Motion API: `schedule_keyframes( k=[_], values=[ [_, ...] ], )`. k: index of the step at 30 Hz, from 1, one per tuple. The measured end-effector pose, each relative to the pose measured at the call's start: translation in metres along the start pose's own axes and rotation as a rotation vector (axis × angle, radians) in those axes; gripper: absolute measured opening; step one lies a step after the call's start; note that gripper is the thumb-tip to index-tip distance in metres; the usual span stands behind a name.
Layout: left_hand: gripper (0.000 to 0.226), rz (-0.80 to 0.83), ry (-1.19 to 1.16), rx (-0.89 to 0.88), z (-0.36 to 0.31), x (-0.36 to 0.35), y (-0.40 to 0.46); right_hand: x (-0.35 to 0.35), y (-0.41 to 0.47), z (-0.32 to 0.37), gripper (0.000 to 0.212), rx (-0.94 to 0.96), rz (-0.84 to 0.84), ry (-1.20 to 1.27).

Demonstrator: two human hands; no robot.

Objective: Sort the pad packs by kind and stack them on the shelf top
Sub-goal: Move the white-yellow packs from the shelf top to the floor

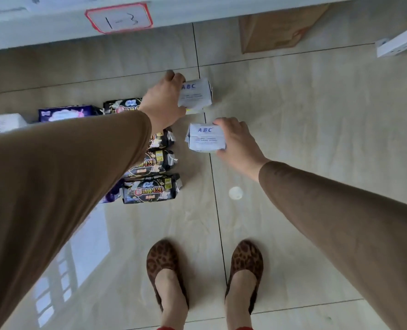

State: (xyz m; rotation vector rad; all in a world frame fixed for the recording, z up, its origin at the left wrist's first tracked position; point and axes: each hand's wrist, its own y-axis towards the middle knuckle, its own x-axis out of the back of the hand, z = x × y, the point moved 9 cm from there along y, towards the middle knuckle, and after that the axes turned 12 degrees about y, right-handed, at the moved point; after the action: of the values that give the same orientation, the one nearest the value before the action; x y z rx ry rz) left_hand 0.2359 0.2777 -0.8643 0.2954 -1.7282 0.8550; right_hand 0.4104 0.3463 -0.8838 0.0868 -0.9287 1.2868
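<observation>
White ABC packs, two; left hand [164,101] grips far pack [195,94]; right hand [238,141] grips near pack [206,138]; four black packs [150,189] on floor [317,103].

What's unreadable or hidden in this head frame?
- Shelf top: cut off by the upper edge, head view.
- Black packs: upper ones partly behind the left sleeve.
- Small print on the white packs gripped by left hand and right hand: blurred.

Glossy beige tile floor [293,110] reflecting a window [62,270]; white shelf edge [42,27] above, cardboard [276,29] beside it
</observation>
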Motion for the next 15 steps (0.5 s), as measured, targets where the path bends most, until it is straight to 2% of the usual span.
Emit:
schedule_keyframes(
  k=[4, 9, 15],
  values=[
    [0.058, 0.012, 0.038, -0.003, 0.010, -0.025, 0.020, -0.018, 0.027, 0.002, 0.057, 0.067, 0.009, -0.044],
    [0.078, 0.014, 0.103, -0.074, 0.018, -0.039, 0.025, -0.027, 0.041, 0.006, 0.057, 0.082, 0.001, -0.054],
    [0.082, 0.007, 0.117, -0.146, 0.032, -0.038, 0.010, -0.021, 0.047, 0.014, 0.063, 0.080, -0.085, -0.081]
  ],
)
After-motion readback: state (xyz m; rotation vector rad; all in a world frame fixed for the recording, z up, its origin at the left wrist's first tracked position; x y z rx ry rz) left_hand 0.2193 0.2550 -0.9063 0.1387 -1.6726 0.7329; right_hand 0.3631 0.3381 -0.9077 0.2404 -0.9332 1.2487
